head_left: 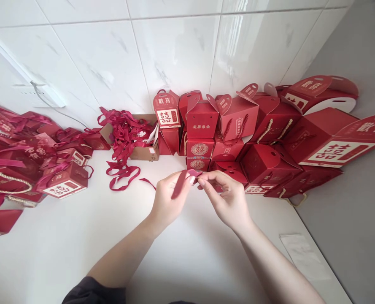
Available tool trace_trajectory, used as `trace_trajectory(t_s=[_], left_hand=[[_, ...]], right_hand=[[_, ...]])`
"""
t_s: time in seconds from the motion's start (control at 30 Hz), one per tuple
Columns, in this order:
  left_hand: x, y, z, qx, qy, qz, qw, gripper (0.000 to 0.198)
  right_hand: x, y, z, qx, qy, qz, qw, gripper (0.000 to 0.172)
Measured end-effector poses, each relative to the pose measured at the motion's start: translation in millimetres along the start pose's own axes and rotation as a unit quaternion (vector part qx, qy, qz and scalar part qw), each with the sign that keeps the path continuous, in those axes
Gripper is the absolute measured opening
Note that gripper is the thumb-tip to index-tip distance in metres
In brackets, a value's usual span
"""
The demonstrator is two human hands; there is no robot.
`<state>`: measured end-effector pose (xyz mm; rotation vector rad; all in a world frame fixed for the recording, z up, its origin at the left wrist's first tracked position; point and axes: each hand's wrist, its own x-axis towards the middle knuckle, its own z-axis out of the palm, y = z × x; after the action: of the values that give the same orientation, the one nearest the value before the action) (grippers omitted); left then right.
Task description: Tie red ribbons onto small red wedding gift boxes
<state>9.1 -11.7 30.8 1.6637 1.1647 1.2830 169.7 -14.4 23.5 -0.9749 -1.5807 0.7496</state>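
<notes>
Both hands meet above the middle of the white table, in front of the stacked red boxes. My left hand (172,198) is closed in a pinch on a dark red ribbon (180,184), whose end lies across the thumb. Fingertips of my right hand (227,196) pinch the same ribbon close beside the left fingertips. Exactly how the ribbon runs between the fingers is hidden. Behind the left hand, a strip of ribbon trails on the table toward a loose coil (124,179).
An open cardboard box (144,154) overflows with tangled ribbon at the back. Red gift boxes (203,120) with rope handles are stacked along the wall and right side. More decorated boxes (65,179) crowd the left. A thin white packet (303,255) lies near the right edge.
</notes>
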Motion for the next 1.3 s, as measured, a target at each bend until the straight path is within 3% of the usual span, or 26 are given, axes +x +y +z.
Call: trace_trajectory(t_s=[0.27,0.47,0.57,0.67,0.87,1.03,1.3], left_hand=[[11,3,-8.2,-0.105,-0.063,-0.119,0.985,0.023],[12,2,-12.0,-0.126,-0.105,-0.141,0.976,0.021],[13,2,-13.5,-0.142,-0.114,-0.146,0.972,0.021],[13,2,-12.1,-0.132,-0.107,-0.137,0.976,0.018],[6,0,-3.0,-0.084,0.008,-0.055,0.995,0.016],[1,2,-0.4,-0.105,-0.027,-0.019,0.994,0.01],[1,2,-0.2,-0.023,0.014,0.01,1.0,0.013]], right_hand=[[4,0,-10,-0.054,0.009,-0.043,0.998,0.009],[8,9,-10,0.155,-0.05,0.081,0.983,0.017],[10,11,-10,0.188,-0.084,0.088,0.975,0.013],[9,11,-11,0.17,-0.088,0.083,0.978,0.01],[7,7,-9,0.115,-0.054,0.069,0.989,0.01],[4,4,-6,0.085,-0.021,0.041,0.995,0.008],[1,1,-1,0.061,0.03,0.018,0.998,0.007]])
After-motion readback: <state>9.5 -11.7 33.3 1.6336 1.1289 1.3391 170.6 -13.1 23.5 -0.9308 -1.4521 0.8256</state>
